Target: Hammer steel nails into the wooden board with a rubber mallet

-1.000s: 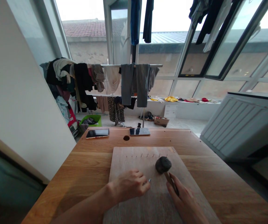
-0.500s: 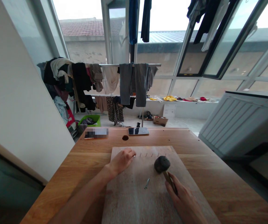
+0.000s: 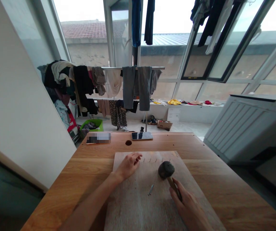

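Note:
My left hand (image 3: 129,165) is over the far left part of a wooden board (image 3: 138,208), its fingers curled at the left end of a row of upright nails (image 3: 150,159). What its fingertips hold is hidden. My right hand (image 3: 186,200) is wrapped round the wooden handle of a mallet (image 3: 166,170) with a dark head. That head is just in front of the right end of the row. A couple of loose nails (image 3: 150,189) lie on the board between my hands.
The board lies on a wooden table (image 3: 87,179). A phone (image 3: 142,136), a round hole (image 3: 128,142) and a partly blurred flat item (image 3: 98,138) are along the table's far edge. Beyond stand a clothes rack (image 3: 133,68) and a white ribbed unit (image 3: 231,125).
My left hand has shifted slightly right, and its fingertips have lifted and straightened a little. A shiny bit seen at them before is now out of sight. The mallet has stayed nearly still.

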Available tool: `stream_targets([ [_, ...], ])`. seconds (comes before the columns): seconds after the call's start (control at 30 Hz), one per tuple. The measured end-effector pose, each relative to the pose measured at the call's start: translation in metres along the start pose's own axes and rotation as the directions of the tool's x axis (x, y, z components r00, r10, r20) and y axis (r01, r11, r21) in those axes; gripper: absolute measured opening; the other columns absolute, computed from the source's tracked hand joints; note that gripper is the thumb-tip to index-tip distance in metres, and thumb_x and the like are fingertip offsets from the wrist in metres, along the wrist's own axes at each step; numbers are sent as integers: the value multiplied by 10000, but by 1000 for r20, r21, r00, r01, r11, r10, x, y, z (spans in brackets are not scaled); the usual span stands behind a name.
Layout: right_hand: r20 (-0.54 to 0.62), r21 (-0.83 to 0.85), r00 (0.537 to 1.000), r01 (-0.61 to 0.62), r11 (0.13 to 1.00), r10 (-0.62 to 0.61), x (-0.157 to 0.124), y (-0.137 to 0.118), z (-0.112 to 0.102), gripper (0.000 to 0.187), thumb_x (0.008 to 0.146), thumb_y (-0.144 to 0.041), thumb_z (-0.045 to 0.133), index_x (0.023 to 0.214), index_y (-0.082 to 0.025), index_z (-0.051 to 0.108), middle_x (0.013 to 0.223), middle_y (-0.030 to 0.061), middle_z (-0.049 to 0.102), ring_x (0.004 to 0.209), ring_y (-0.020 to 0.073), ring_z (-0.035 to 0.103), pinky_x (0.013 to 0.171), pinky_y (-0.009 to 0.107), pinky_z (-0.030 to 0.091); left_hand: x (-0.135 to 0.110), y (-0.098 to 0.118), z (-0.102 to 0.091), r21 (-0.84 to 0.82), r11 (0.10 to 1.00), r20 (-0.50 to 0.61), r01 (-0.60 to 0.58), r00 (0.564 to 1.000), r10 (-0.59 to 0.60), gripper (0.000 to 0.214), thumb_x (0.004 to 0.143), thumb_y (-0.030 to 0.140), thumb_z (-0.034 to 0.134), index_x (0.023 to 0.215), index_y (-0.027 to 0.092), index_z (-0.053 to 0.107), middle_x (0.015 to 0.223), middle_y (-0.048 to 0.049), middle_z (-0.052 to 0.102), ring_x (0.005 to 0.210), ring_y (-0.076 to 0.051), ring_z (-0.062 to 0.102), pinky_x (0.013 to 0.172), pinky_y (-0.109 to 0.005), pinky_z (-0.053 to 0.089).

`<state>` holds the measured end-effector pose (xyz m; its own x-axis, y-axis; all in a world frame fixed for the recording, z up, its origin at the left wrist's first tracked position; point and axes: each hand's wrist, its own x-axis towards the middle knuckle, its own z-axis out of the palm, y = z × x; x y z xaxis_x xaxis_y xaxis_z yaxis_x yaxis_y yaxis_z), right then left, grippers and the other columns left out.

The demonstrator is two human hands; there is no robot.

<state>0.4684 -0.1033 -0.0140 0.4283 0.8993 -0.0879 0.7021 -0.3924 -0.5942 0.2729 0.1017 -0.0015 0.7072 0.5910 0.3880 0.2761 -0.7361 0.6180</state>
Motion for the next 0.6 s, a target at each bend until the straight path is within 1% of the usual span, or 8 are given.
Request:
stream_targets([
  [0.07, 4, -1, 1000, -23, 1000, 23, -1, -2, -1, 565, 924, -462, 332, 1377, -189, 533, 1146, 108, 738, 1062, 283, 685, 866, 361, 501, -1, -2, 4, -50, 998, -35, 28, 999, -30, 317, 807, 15, 537, 1076, 165, 611, 934, -32, 658, 767, -129, 624, 775, -259, 519],
  [0.17, 15, -11, 999, -49, 999, 49, -1, -2, -1, 591, 920, -481, 316, 1397, -194, 513, 1194, 100, 719, 1109, 283, 664, 902, 370, 492, -2, -6, 8, -115, 991, -78, 64, 994, -73, 292, 799, 32, 557, 1053, 161, 623, 902, -26, 660, 755, -130, 630, 749, -250, 518],
  [0.3, 24, -33, 999, -45, 998, 46, 1, -1, -2, 592, 916, -500, 322, 1392, -209, 523, 1196, 92, 720, 1100, 275, 670, 875, 348, 504, -1, -7, 8, -175, 980, -111, 93, 987, -113, 283, 782, 42, 581, 1031, 161, 642, 869, -22, 666, 741, -134, 641, 727, -244, 519],
  [0.4, 45, -42, 998, -46, 998, 48, 2, 0, -2, 597, 922, -506, 306, 1401, -214, 511, 1205, 91, 716, 1132, 272, 654, 899, 343, 492, 0, -6, 7, -188, 976, -111, 108, 985, -130, 275, 775, 45, 594, 1017, 164, 650, 832, -14, 675, 729, -136, 647, 717, -240, 516],
  [0.47, 60, -31, 997, -46, 998, 48, 2, 1, -3, 606, 925, -504, 297, 1408, -199, 500, 1214, 97, 711, 1154, 268, 641, 919, 338, 481, -1, -4, 6, -212, 970, -103, 120, 984, -144, 279, 775, 47, 598, 1023, 165, 649, 825, -12, 683, 726, -135, 654, 714, -237, 518],
  [0.6, 73, -10, 996, -54, 998, 55, 1, 1, -4, 623, 921, -515, 310, 1416, -179, 484, 1234, 108, 700, 1168, 275, 630, 920, 345, 475, -1, -3, 4, -243, 961, -91, 133, 983, -159, 275, 786, 64, 601, 1037, 168, 645, 842, -18, 701, 754, -141, 672, 747, -251, 532],
])
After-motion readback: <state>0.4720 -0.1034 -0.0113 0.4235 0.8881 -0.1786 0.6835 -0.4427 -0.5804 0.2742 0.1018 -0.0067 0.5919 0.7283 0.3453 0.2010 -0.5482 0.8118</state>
